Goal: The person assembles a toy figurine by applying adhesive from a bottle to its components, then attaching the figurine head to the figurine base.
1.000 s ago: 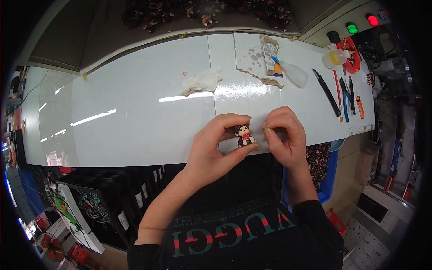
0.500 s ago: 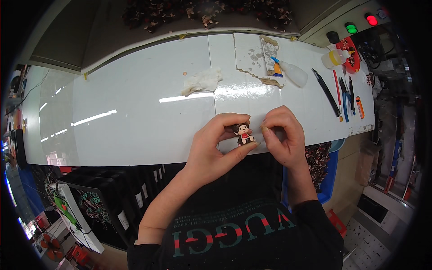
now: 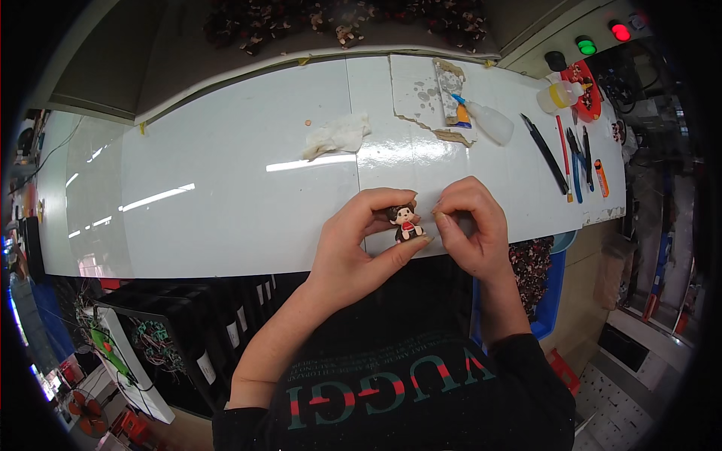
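Between the thumb and fingers of my left hand (image 3: 357,240) is a small brown figurine (image 3: 407,223) with a pale face and a red bib. It is held upright above the front edge of the white table (image 3: 226,203), its front turned up to me. Just right of it, apart from the figurine, my right hand (image 3: 474,225) is closed, thumb and forefinger pinched together. Whatever those fingertips hold, if anything, is too small to make out.
A crumpled tissue (image 3: 338,137) lies mid-table. A squeeze bottle (image 3: 492,124) rests by torn cardboard (image 3: 421,98). Farther right are black tweezers (image 3: 545,154), blue-handled pliers (image 3: 577,177), an orange knife (image 3: 601,179) and a red bowl (image 3: 593,105). Below sits a blue bin (image 3: 555,293) of small parts.
The figurine has tilted and shifted very slightly left in my left hand. My right hand stays pinched in nearly the same place.
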Demonstrator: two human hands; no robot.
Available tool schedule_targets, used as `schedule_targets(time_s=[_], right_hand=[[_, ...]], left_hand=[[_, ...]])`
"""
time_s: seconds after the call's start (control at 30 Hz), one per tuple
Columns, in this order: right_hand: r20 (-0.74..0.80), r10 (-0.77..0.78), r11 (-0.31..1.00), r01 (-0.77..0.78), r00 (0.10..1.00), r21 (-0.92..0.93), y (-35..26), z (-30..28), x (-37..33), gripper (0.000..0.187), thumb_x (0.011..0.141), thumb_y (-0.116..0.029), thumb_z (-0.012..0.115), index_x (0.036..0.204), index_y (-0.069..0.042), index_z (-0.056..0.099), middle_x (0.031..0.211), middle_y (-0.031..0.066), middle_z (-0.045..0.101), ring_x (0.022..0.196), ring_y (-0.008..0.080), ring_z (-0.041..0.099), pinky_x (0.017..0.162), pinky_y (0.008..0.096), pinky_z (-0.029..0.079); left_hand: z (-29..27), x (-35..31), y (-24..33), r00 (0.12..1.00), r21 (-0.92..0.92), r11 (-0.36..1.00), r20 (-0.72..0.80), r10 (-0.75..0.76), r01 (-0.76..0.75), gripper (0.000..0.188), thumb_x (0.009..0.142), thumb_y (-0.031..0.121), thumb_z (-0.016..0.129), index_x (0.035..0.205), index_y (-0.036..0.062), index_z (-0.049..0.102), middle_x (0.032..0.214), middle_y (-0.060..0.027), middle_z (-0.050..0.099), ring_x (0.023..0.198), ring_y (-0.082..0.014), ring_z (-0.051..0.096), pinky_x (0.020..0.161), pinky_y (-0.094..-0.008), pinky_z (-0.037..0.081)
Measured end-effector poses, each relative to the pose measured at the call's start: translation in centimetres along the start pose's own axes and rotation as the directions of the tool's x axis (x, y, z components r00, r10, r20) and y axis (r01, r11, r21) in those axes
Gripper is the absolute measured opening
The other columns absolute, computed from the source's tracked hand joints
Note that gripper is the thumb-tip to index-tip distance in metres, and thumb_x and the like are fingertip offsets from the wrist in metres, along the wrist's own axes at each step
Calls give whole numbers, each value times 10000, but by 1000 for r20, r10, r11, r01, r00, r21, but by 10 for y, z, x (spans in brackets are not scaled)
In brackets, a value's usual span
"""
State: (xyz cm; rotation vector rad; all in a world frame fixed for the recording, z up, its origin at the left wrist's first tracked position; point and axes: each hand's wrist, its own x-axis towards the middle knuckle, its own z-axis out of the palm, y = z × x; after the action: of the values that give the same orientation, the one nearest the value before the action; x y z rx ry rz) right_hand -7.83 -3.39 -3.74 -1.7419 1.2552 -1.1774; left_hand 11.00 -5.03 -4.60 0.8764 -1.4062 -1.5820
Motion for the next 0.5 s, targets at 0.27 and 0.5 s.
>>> schedule_targets(time_s=[0.27,0.5], right_hand=[[-2,12,1000,-12,1000,0,0,-1,0,130,768,36,615,870,-33,574,836,48,539,644,94,497,569,216,411],[3,3,1000,-3,1000,-10,1,-1,0,145,762,38,620,880,-35,576,835,48,542,646,96,500,572,217,414]], left_hand=[[1,1,1,1000,-27,1000,-7,-15,15,425,769,26,728,1144,10,528,1032,-81,583,951,-148,624,885,-308,526],[1,0,1,1000,-35,999,-17,-19,18,426,769,26,730,1144,8,528,1046,-82,579,950,-142,622,885,-303,525]])
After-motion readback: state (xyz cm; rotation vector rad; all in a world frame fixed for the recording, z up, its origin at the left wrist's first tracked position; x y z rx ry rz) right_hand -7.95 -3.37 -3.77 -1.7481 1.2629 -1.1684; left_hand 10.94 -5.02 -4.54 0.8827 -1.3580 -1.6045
